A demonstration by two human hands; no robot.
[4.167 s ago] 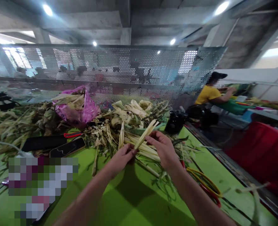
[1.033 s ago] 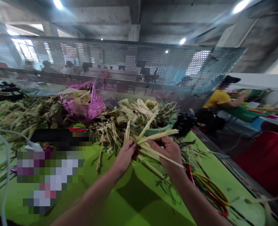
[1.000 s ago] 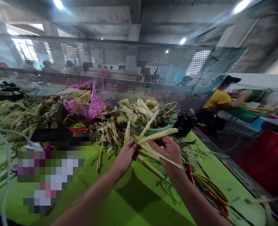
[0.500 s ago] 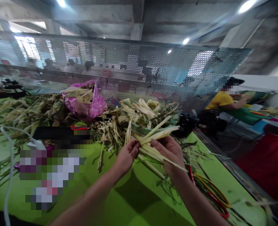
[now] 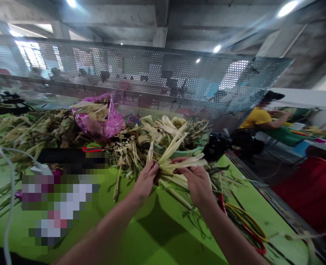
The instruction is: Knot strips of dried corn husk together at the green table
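Note:
Pale dried corn husk strips (image 5: 174, 146) fan out between my two hands above the green table. My left hand (image 5: 149, 177) is closed in a pinch on the gathered base of the strips. Around one strip that points right, the fingers of my right hand (image 5: 197, 180) are closed, thumb underneath. More husk strips (image 5: 181, 201) stretch down below the hands toward the table. Just behind my hands lies a heap of dried husks (image 5: 163, 130), partly in a pale green basket (image 5: 192, 151).
A pink plastic bag (image 5: 102, 123) of husks stands at the back, beside a long husk pile (image 5: 49, 127). Yellow and red loops (image 5: 247, 221) lie at right, a white cable (image 5: 12, 198) at left. Behind is a perforated metal screen (image 5: 140, 77). A person in yellow (image 5: 258, 119) sits far right.
My right hand has shifted its grip and now pinches a strip pointing right. Other strips have swung more upright. My left hand keeps its hold, slightly further left.

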